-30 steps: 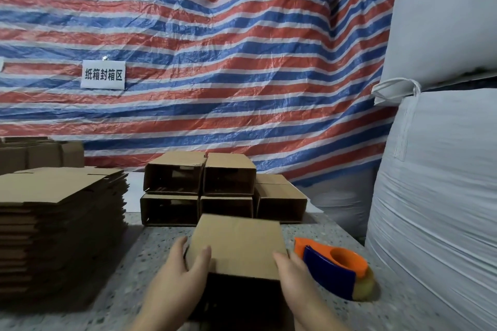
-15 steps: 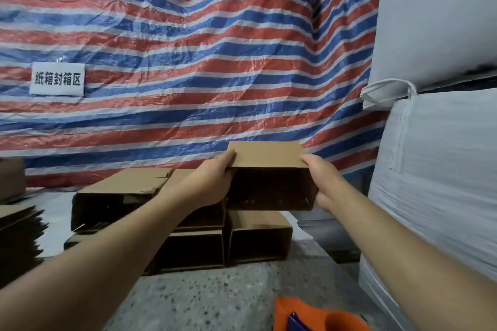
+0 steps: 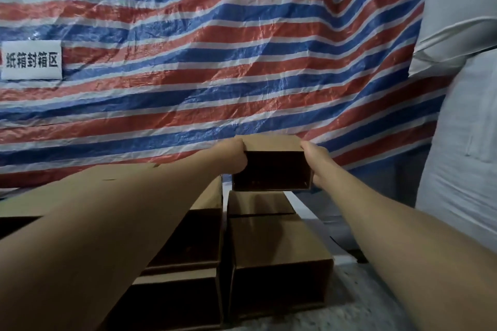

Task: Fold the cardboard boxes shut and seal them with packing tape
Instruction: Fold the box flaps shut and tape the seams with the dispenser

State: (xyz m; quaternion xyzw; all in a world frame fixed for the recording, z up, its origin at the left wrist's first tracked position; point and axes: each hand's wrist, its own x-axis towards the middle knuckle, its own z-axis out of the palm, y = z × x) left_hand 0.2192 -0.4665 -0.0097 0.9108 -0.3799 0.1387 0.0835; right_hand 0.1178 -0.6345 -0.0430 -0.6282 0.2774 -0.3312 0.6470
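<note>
We have lifted the small cardboard box (image 3: 271,169) off the table and carried it far out in front of us — a second ago it sat right by us next to the tape tool, and now it is up over the stack of boxes (image 3: 269,255) by the striped tarp (image 3: 215,62). Our left hand (image 3: 232,158) grips its left side, thumb on top and fingers curled round the edge. Our right hand (image 3: 316,164) grips the right side the same way. The box hangs a little above the back box in the right pile; we cannot tell if it touches yet.

We think this box is done for now and is going onto the pile, so next we would grab a new one.

The end of the box that faces us is open and dark — we see nothing inside it. The boxes under it also show open, dark ends with nothing in them that we can see. The tape tool is out of sight now. A white sign (image 3: 31,60) hangs on the tarp, and big white sacks (image 3: 462,115) stand on the right.
</note>
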